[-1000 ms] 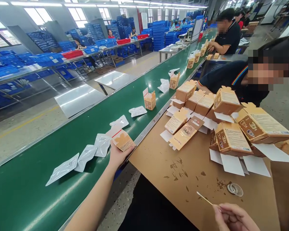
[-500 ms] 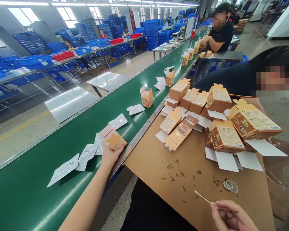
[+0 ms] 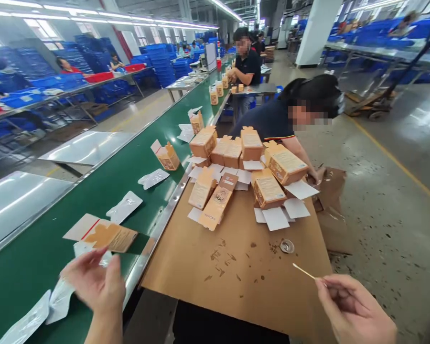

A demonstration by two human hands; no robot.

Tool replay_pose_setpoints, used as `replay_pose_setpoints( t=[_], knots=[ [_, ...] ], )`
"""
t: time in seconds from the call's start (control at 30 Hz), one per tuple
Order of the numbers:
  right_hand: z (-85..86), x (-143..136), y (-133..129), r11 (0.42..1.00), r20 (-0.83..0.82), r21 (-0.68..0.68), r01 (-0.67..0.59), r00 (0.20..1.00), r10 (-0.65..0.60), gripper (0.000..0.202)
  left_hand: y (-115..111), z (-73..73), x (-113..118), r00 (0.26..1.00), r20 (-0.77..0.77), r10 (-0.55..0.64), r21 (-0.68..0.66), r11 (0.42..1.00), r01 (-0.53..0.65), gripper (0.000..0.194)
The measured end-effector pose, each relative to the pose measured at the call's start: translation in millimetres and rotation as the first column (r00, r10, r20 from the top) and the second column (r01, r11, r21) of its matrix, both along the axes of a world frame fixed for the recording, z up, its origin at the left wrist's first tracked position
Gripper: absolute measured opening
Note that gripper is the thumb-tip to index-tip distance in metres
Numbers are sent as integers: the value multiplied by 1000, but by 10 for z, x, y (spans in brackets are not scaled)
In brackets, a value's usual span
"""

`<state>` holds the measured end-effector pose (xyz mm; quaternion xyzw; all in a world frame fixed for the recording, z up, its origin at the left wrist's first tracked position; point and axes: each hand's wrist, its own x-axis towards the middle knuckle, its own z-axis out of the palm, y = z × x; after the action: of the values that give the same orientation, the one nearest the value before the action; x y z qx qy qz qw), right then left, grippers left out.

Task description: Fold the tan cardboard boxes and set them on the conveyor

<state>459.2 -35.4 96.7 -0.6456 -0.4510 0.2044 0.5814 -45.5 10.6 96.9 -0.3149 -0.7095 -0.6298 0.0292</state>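
Note:
My right hand point(image 3: 354, 306) pinches a cotton swab point(image 3: 304, 271) by one end, its white tip pointing up and left above the cardboard sheet point(image 3: 232, 286). My left hand point(image 3: 96, 282) is over the near edge of the green belt, its fingers apart and slightly blurred, holding nothing. Just beyond its fingertips an orange-brown carton point(image 3: 111, 236) with a raised white flap and a red strip lies on the belt. White sachets point(image 3: 62, 296) lie partly behind that hand. A small clear cup point(image 3: 287, 246) stands on the cardboard, beyond the swab.
Several cartons with loose white flaps point(image 3: 268, 188) are heaped on the cardboard's far side. One flat-looking carton point(image 3: 219, 200) leans there. More cartons point(image 3: 166, 155) and sachets line the conveyor belt point(image 3: 136, 165). A co-worker point(image 3: 272, 114) bends down beyond the heap. Dark wet spots mark the cardboard.
My left hand has let go of the carton and drawn back from it, its fingers now apart. The carton rests on the belt. The view has turned right; the right hand still holds the swab.

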Motion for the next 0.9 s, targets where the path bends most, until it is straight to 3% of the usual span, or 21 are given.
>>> replay_pose_setpoints(
  t=[0.03, 0.1, 0.2, 0.27, 0.33, 0.4, 0.47, 0.57, 0.7, 0.8, 0.9],
  knots=[
    [7, 29, 73, 1000, 26, 22, -13, 1000, 12, 45, 255, 53, 93, 987, 71, -141, -36, 989, 144, 65],
    [0, 58, 227, 999, 72, 47, -26, 997, 22, 45, 861, 178, 288, 901, 241, -361, -153, 903, 402, 61],
    [-63, 43, 398, 999, 84, 49, -4, 996, 0, 45, 1681, 302, 546, 760, 443, -476, -312, 713, 629, 64],
    [-124, 14, 457, 1000, 90, 29, -6, 996, 3, 44, 2002, 291, 665, 689, 528, -496, -358, 605, 711, 71],
    [-184, -20, 495, 1000, 114, -5, -27, 993, 27, 42, 2130, 226, 729, 613, 595, -519, -347, 522, 779, 82],
    [-233, -55, 542, 998, 142, -39, -46, 989, 51, 42, 2114, 156, 726, 533, 653, -538, -292, 471, 833, 91],
    [-267, -82, 614, 996, 165, -63, -60, 984, 70, 40, 1994, 121, 650, 472, 699, -537, -218, 468, 857, 90],
    [-281, -87, 740, 991, 194, -93, -91, 975, 108, 38, 1640, 149, 434, 474, 712, -519, -140, 556, 819, 86],
    [-217, -30, 756, 986, 212, -118, -121, 966, 144, 38, 904, 178, 287, 568, 665, -485, -108, 690, 715, 96],
    [-128, -67, 582, 993, 211, -77, -90, 972, 104, 36, 403, 73, 566, 537, 698, -474, -99, 679, 728, 95],
    [-75, -313, 374, 987, 126, -11, -161, 979, 161, 27, 216, -100, 1080, 459, 730, -507, -90, 595, 799, 92]
  ],
)
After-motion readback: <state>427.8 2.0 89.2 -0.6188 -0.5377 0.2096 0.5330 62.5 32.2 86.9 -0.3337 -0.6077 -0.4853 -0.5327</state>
